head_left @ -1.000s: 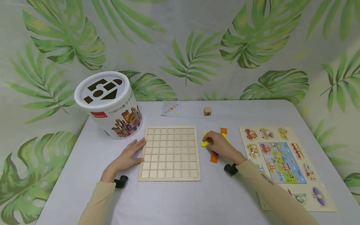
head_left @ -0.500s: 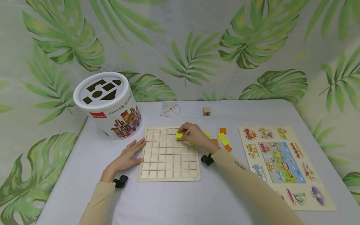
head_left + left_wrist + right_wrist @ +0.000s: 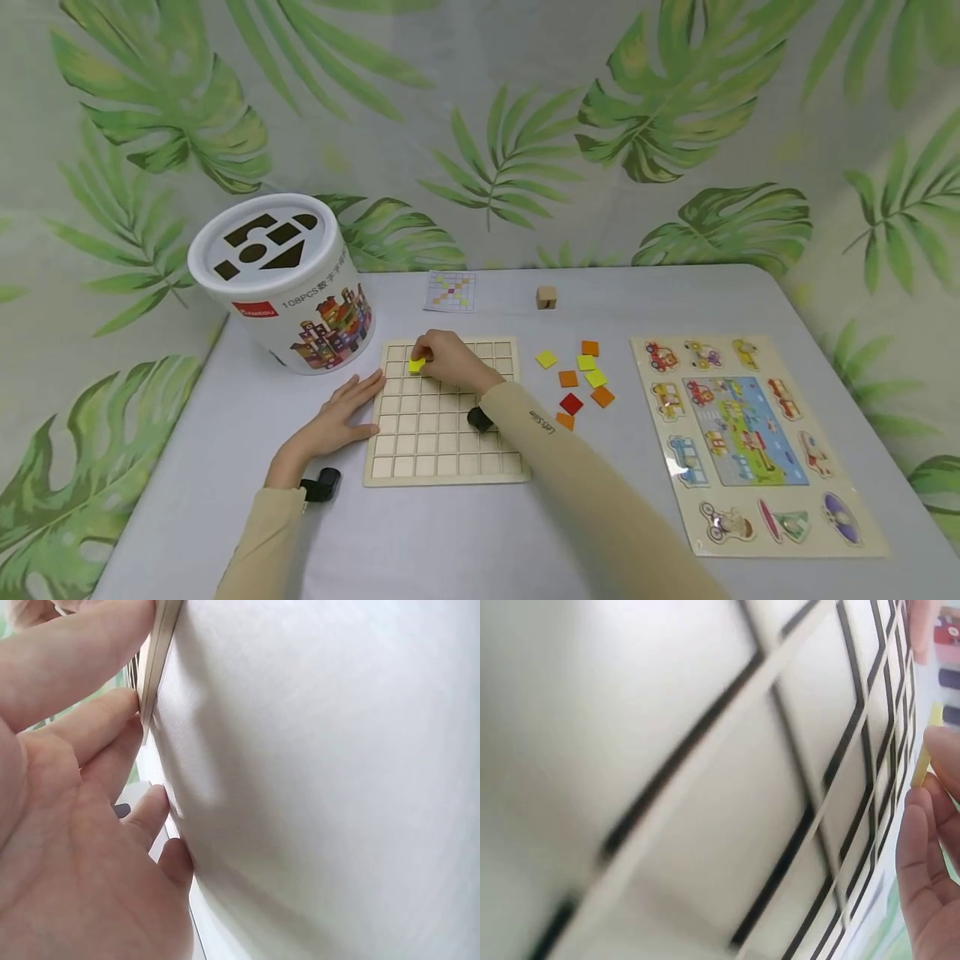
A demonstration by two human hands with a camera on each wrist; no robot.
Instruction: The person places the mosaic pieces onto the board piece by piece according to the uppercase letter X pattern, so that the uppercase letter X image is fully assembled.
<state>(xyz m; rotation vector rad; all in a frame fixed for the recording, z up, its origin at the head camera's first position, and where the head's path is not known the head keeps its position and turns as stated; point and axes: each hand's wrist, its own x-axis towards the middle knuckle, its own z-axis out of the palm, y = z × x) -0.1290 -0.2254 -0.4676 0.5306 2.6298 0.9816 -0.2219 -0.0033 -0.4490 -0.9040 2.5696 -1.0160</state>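
Right hand [image 3: 450, 360] moved left over grid board [image 3: 442, 433] — grey table [image 3: 480, 533], leaf-print backdrop [image 3: 525, 150].

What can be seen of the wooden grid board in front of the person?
The wooden grid board is a pale, square, flat tray of light wood, divided by thin ribs into rows of small square cells. It lies flat on the grey table. The left hand rests against its left edge. The right hand holds a yellow tile over a cell near its upper left corner.

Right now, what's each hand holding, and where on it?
Right hand pinches a yellow tile by its edges, over the wooden grid board. Left hand holds nothing; it rests against the board's left edge.
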